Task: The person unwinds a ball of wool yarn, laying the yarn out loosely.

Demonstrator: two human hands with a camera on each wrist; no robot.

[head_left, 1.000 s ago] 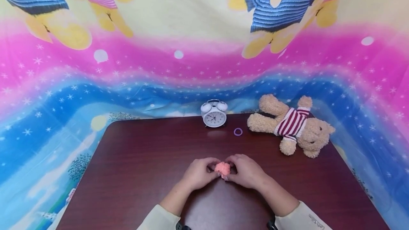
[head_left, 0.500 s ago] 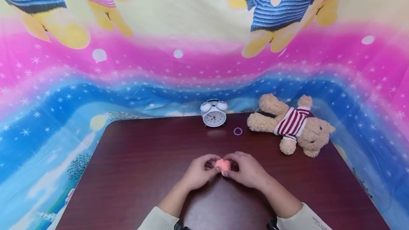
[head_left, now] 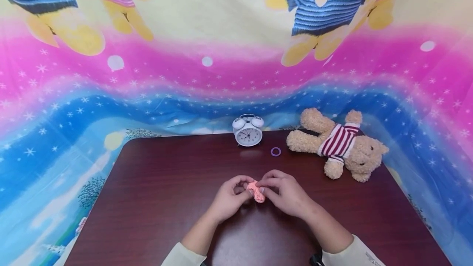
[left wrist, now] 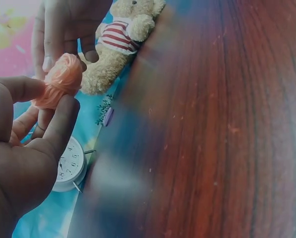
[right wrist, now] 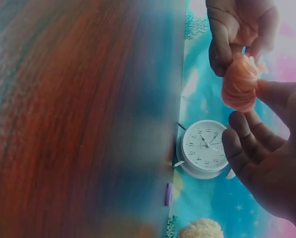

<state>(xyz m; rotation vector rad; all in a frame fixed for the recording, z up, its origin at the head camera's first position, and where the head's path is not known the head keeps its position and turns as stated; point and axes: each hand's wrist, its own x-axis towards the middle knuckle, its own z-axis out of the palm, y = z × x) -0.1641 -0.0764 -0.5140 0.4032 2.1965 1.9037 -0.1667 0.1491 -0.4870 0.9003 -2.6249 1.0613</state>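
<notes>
Between the two hands is a small ball of coral-pink yarn (head_left: 260,196), wound in visible strands and pinched narrower at one part. My left hand (head_left: 228,200) grips one end of it between thumb and fingertips, as the left wrist view shows with the yarn ball (left wrist: 63,82) close up. From the other side, my right hand (head_left: 288,196) pinches the yarn with thumb and index finger. The right wrist view has the right thumb pressed to the yarn ball (right wrist: 240,87), with the other fingers of that hand spread near it.
A white twin-bell alarm clock (head_left: 248,135) stands at the back of the dark wooden table (head_left: 166,192). Right of it lies a purple ring (head_left: 275,152). A teddy bear (head_left: 338,145) in a striped sweater lies at the back right. A printed cloth (head_left: 207,77) hangs behind.
The yarn ball has been turned between the fingers, so a wound end now faces the head camera. Both hands have shifted slightly away from the person, and the right index finger has moved over the yarn.
</notes>
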